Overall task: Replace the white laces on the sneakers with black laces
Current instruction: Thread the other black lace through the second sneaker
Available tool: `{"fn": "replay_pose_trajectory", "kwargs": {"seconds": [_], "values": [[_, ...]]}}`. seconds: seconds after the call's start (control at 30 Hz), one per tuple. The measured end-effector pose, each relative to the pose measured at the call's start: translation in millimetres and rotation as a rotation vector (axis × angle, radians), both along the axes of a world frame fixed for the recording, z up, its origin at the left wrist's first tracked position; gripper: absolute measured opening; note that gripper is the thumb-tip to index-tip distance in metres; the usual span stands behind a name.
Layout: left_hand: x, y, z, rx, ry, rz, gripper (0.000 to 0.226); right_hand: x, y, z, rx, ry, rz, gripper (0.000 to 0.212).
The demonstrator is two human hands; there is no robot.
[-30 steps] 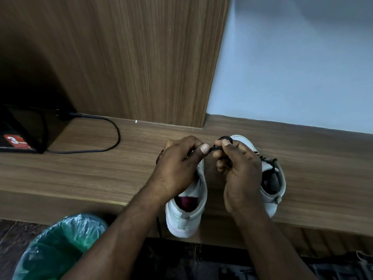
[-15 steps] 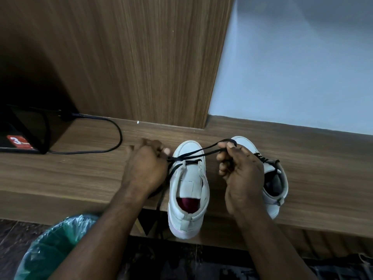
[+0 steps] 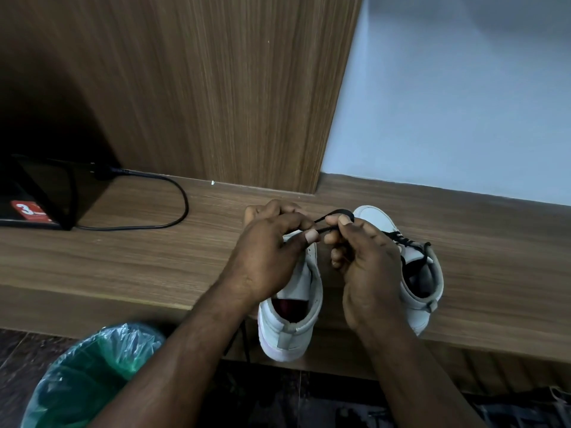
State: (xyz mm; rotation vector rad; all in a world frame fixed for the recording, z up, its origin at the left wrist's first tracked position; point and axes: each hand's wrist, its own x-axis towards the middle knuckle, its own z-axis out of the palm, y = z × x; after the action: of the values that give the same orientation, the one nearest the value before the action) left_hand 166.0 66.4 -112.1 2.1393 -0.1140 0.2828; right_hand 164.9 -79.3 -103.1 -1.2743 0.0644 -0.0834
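two hands (image 3: 268, 257) (image 3: 369, 270) pinch one black lace (image 3: 332, 214), two sneakers (image 3: 296, 322) (image 3: 425, 301)

I am in a furnished room that looks lived in, like a home or a guest room; I cannot tell which. A long wood-laminate worktop (image 3: 139, 261) runs across in front of me. A matching wood-grain panel (image 3: 216, 88) rises at 11 o'clock, and a plain pale blue wall (image 3: 448, 103) at 1 o'clock. At 9 o'clock a black appliance (image 3: 52, 186) with a red sticker (image 3: 29, 209) sits on the worktop, its power cable (image 3: 186, 205) looping out beside it. At 7 o'clock a waste bin (image 3: 86, 375) lined with a green plastic bag stands on a dark tiled floor (image 3: 18, 350). White sneakers (image 3: 290, 332) stand on the worktop at 6 o'clock.
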Motion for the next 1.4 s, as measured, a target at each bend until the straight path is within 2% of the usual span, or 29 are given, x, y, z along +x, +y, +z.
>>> {"fn": "replay_pose_trajectory", "kwargs": {"seconds": [0.1,0.13,0.23,0.33,0.47,0.6,0.73,0.87,0.97,1.07,1.13,1.27,1.33,1.4], "values": [[0,9,2,-0.096,0.037,-0.025,0.016,1,-4,0,-0.003,0.013,-0.032,0.028],[0,12,2,-0.201,0.075,-0.037,0.018,2,-5,0,0.016,0.027,-0.044,0.027],[-3,19,8,-0.704,0.212,-0.051,0.024,4,-7,0,0.093,0.096,-0.071,0.024],[0,29,12,-1.016,0.257,-0.040,0.020,5,-6,-1,0.166,0.189,-0.073,0.021],[4,38,11,-1.220,0.265,-0.052,0.013,8,-10,-3,0.262,0.283,-0.104,0.021],[6,44,11,-1.263,0.195,-0.012,0.011,10,-13,-3,0.341,0.330,-0.108,0.023],[7,48,9,-1.236,0.155,0.095,0.021,8,-11,-5,0.354,0.363,-0.089,0.028],[12,60,0,-1.209,0.145,0.386,0.029,11,-14,-4,0.431,0.355,-0.072,0.027],[14,70,-9,-0.942,0.192,0.595,0.028,11,-15,-3,0.478,0.342,-0.059,0.027],[11,69,-17,-0.577,0.230,0.543,0.016,11,-15,-3,0.508,0.333,-0.049,0.027],[9,66,-19,-0.369,0.260,0.498,0.018,11,-14,-3,0.526,0.328,-0.043,0.027],[7,60,-20,-0.067,0.317,0.449,0.011,11,-13,-4,0.517,0.310,-0.023,0.025],[5,56,-20,0.047,0.270,0.435,0.009,10,-12,-3,0.492,0.305,-0.020,0.025],[3,49,-16,0.105,0.126,0.403,0.008,9,-11,-3,0.453,0.298,-0.019,0.025]]}}
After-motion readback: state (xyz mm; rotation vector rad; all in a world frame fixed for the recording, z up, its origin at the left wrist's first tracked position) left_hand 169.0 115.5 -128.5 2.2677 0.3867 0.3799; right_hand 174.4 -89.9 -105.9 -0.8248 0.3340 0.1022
